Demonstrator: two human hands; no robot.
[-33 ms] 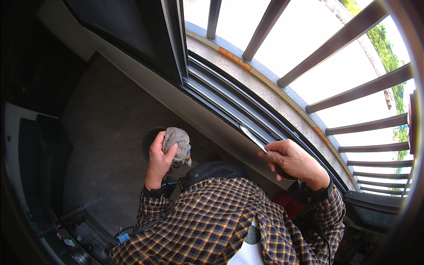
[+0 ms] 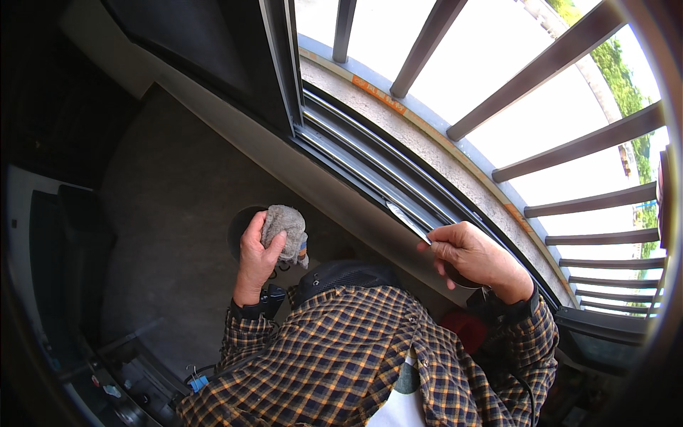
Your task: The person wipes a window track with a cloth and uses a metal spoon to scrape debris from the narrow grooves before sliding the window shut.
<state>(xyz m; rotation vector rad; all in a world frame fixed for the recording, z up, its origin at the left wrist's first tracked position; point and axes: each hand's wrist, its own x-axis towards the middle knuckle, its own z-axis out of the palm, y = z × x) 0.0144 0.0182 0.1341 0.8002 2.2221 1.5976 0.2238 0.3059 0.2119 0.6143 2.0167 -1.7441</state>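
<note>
My left hand (image 2: 257, 251) is closed around a crumpled grey cloth (image 2: 286, 229), its thumb pressed on the near side. It is held in the air over the dark floor, left of the sill. In the fingers of my right hand (image 2: 473, 257) is a slim silver knife-like tool (image 2: 407, 223), pinched at its near end. The tool's far tip lies at the inner edge of the sliding window track (image 2: 377, 167), whose metal rails run diagonally; I cannot tell whether it touches. My palm hides the tool's other end.
Dark upright bars (image 2: 430, 50) stand beyond a pale stone ledge (image 2: 427, 132). A dark-framed window panel (image 2: 281, 71) rises at the track's far end. Below my left hand is a dark round container (image 2: 240, 231). A blue clip (image 2: 198, 383) is at lower left, a red object (image 2: 462, 331) by my right forearm.
My right hand has shifted very slightly, with the silver tool still in it. My left hand and the cloth stay in place.
</note>
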